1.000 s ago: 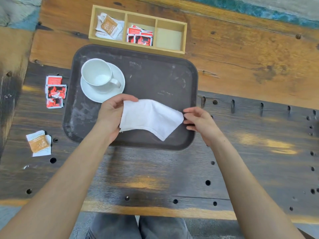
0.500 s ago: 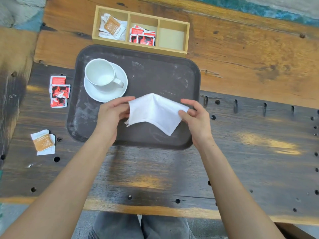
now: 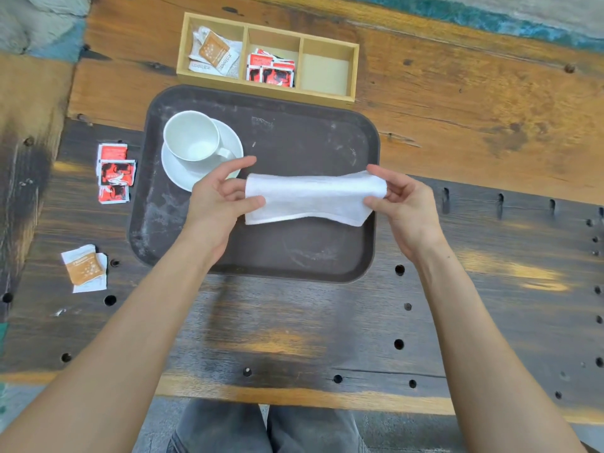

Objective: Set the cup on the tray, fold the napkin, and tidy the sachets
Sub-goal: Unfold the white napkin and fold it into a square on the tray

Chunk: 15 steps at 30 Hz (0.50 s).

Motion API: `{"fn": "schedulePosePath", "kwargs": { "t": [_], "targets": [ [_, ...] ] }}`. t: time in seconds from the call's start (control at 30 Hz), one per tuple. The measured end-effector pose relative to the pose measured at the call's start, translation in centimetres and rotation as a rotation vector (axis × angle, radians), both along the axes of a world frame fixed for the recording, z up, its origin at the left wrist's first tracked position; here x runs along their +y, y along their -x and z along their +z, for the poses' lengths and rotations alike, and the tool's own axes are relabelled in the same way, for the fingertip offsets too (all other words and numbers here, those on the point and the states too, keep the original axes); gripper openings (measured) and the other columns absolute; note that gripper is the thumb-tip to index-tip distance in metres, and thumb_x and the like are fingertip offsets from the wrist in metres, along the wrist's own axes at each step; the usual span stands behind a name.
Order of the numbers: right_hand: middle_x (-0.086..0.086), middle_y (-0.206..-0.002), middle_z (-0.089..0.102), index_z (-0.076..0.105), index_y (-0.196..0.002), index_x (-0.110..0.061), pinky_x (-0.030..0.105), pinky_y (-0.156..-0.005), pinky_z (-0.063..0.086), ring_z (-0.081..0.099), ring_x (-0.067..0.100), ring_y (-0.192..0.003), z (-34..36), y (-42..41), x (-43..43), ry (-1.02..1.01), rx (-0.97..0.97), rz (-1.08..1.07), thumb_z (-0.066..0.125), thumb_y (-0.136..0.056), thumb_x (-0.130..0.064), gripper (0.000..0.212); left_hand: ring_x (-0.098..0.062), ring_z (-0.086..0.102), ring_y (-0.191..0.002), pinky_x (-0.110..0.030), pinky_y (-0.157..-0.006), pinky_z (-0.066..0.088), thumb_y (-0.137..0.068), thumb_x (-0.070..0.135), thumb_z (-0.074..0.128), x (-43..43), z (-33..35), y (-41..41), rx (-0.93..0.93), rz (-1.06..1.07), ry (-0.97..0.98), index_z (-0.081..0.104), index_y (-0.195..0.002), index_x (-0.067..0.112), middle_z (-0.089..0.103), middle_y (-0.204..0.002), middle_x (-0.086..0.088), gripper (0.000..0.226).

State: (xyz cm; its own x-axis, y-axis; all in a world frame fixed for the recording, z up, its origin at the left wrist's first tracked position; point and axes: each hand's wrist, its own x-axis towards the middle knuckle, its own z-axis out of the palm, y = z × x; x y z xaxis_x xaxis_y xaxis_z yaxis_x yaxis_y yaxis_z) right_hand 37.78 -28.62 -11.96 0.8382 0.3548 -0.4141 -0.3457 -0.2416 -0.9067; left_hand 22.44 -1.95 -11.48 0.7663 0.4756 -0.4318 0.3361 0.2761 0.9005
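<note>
Pinching its two ends, the left hand [image 3: 217, 199] and right hand [image 3: 403, 202] held the folded white cloth napkin [image 3: 310, 197] stretched above the dark rectangular plastic tray [image 3: 294, 256], near the white ceramic cup [image 3: 191, 137].

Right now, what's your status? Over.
Left hand and right hand pinch white cloth napkin ends above dark tray. White cup already on tray. Nothing blocking.

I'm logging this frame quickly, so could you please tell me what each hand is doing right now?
Left hand: pinching the left end of the napkin.
Right hand: pinching the napkin's right end.
</note>
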Motion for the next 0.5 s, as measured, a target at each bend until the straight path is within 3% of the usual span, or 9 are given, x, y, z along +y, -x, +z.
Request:
{"fn": "schedulePosePath", "kwargs": {
  "t": [0.13, 0.23, 0.3, 0.37, 0.5],
  "targets": [
    [-0.008, -0.107, 0.073, 0.078, -0.116, -0.029, 0.022, -0.085, 0.053, 0.058, 0.008, -0.087, 0.2, -0.7, -0.5, 0.076, -0.054, 0.063, 0.075, -0.079, 0.016, 0.058, -0.013, 0.066, -0.075, -0.023, -0.08, 0.056, -0.072, -0.014, 0.08, -0.2, 0.1, 0.0, 0.104, -0.086, -0.03, 0.075, -0.115, 0.018, 0.074, -0.088, -0.003, 0.053],
    [-0.006, -0.125, 0.074, 0.077, -0.121, -0.023, 0.02, -0.087, 0.053, 0.061, 0.006, -0.094, 0.4, -1.1, -0.6, 0.037, -0.065, 0.105, 0.075, -0.079, 0.016, 0.057, -0.009, 0.07, -0.074, -0.019, -0.075, 0.056, -0.07, -0.011, 0.082, -0.5, 0.2, 0.0, 0.135, -0.1, -0.014, 0.076, -0.108, 0.012, 0.076, -0.087, 0.0, 0.045],
    [0.0, -0.13, 0.073, 0.076, -0.121, -0.02, 0.024, -0.093, 0.055, 0.066, 0.008, -0.102, 0.5, -1.4, -0.8, 0.014, -0.052, 0.116, 0.073, -0.082, 0.014, 0.052, -0.01, 0.072, -0.083, -0.021, -0.084, 0.056, -0.075, -0.004, 0.082, -0.6, 0.3, -0.1, 0.14, -0.067, 0.031, 0.077, -0.106, 0.011, 0.078, -0.089, -0.001, 0.034],
    [0.007, -0.126, 0.075, 0.077, -0.118, -0.019, 0.033, -0.099, 0.056, 0.069, 0.017, -0.11, 0.5, -1.7, -1.0, 0.003, -0.047, 0.102, 0.072, -0.085, 0.012, 0.046, -0.012, 0.072, -0.092, -0.026, -0.095, 0.053, -0.08, 0.003, 0.079, -0.6, 0.4, 0.0, 0.133, -0.03, 0.05, 0.08, -0.103, 0.015, 0.079, -0.09, -0.002, 0.026],
    [0.002, -0.112, 0.08, 0.081, -0.109, -0.018, 0.029, -0.099, 0.057, 0.072, 0.014, -0.107, 0.6, -2.1, -1.2, 0.08, -0.081, 0.041, 0.079, -0.086, 0.001, 0.03, -0.01, 0.072, -0.085, -0.02, -0.087, 0.053, -0.075, 0.003, 0.083, -0.9, 0.9, 0.0, 0.113, 0.008, -0.115, 0.082, -0.096, 0.024, 0.08, -0.088, -0.003, 0.03]
  ]
}}
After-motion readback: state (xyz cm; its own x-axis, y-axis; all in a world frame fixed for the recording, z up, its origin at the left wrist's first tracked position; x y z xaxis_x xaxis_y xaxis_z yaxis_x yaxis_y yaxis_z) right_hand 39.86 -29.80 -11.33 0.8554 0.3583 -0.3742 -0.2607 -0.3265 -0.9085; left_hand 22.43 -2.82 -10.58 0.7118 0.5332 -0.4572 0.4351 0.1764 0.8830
